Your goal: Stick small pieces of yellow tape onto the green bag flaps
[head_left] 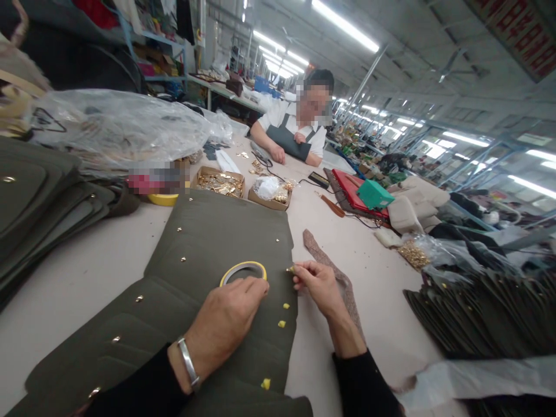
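I log three yellow patches (282, 324) on the panel (226, 231), left studs (183, 259) and far-right stud (277, 240) bare; left hand (228, 315) grips tape roll (262, 268), right hand (319, 286) pinches a yellow scrap (291, 269).

Overlapping panels (234, 234) lie on the bench (382, 295), with studs (183, 259) along their left side and three tabs (282, 324) near their right edge. The left hand (226, 310) is over them, at a tape roll (244, 265); the right hand (319, 286) is by the right edge, a small piece (290, 269) between its fingertips. Right of the panels lies a strip (324, 252). Beyond their far edge stand two boxes (271, 204) side by side, with a co-worker (297, 139) behind. Stacked panels (39, 185) lie left, another stack (469, 318) right.
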{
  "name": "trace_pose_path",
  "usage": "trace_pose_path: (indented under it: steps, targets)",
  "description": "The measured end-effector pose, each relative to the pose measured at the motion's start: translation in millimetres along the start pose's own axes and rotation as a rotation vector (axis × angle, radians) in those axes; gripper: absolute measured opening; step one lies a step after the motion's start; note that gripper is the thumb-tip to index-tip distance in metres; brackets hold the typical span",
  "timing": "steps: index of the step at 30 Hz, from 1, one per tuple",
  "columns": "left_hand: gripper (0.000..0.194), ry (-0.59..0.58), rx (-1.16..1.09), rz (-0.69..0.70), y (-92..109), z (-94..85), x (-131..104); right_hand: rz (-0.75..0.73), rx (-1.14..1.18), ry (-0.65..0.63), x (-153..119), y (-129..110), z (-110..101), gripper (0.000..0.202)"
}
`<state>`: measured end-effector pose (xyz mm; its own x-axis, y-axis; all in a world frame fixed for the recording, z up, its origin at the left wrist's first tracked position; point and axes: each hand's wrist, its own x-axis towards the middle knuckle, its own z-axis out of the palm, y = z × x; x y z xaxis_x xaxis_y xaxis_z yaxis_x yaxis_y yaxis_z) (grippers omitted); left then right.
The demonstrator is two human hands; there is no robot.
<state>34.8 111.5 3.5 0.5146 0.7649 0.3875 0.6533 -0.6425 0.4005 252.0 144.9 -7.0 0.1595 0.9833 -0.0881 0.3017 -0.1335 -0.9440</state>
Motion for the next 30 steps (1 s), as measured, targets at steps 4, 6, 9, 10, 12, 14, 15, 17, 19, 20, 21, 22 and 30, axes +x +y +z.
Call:
trace_pose_path:
  steps: [4, 6, 9, 10, 12, 14, 15, 17, 19, 20, 21, 22, 30]
  targets:
    - [0.015, -0.175, 0.040, -0.072, -4, 4.5, 4, -0.008, -0.084, -0.052, 7, 9, -4, 0.031]
    - [0.015, -0.229, 0.044, -0.085, -5, 5.3, 5, -0.033, -0.163, -0.036, 6, 8, 0, 0.027]
    - [0.017, -0.264, 0.058, -0.089, -4, 4.9, 7, -0.112, -0.320, -0.006, 5, 4, 6, 0.021]
    - [0.018, -0.270, 0.066, -0.091, -4, 4.5, 8, -0.148, -0.373, 0.002, 5, 3, 7, 0.020]
    - [0.019, -0.279, 0.083, -0.093, -3, 3.9, 9, -0.219, -0.465, 0.014, 6, 1, 9, 0.018]
    - [0.020, -0.284, 0.099, -0.093, -3, 4.1, 8, -0.249, -0.526, 0.004, 8, 0, 9, 0.018]
    - [0.020, -0.283, 0.106, -0.092, -4, 4.5, 8, -0.244, -0.546, -0.004, 10, 0, 8, 0.017]
    - [0.021, -0.271, 0.122, -0.087, -6, 6.3, 6, -0.221, -0.565, -0.015, 11, 0, 6, 0.016]
    - [0.021, -0.249, 0.137, -0.080, -8, 8.4, 5, -0.225, -0.542, 0.020, 10, 0, 1, 0.023]
    - [0.021, -0.236, 0.143, -0.078, -10, 9.4, 4, -0.251, -0.520, 0.052, 9, 0, -2, 0.025]
    - [0.021, -0.226, 0.147, -0.077, -11, 10.1, 4, -0.291, -0.499, 0.077, 8, 0, -5, 0.025]
    - [0.021, -0.220, 0.149, -0.078, -11, 10.5, 4, -0.344, -0.486, 0.090, 6, 1, -7, 0.021]
    - [0.019, -0.205, 0.077, -0.085, -12, 6.5, 4, -0.472, -0.743, -0.054, 3, 1, 8, 0.019]
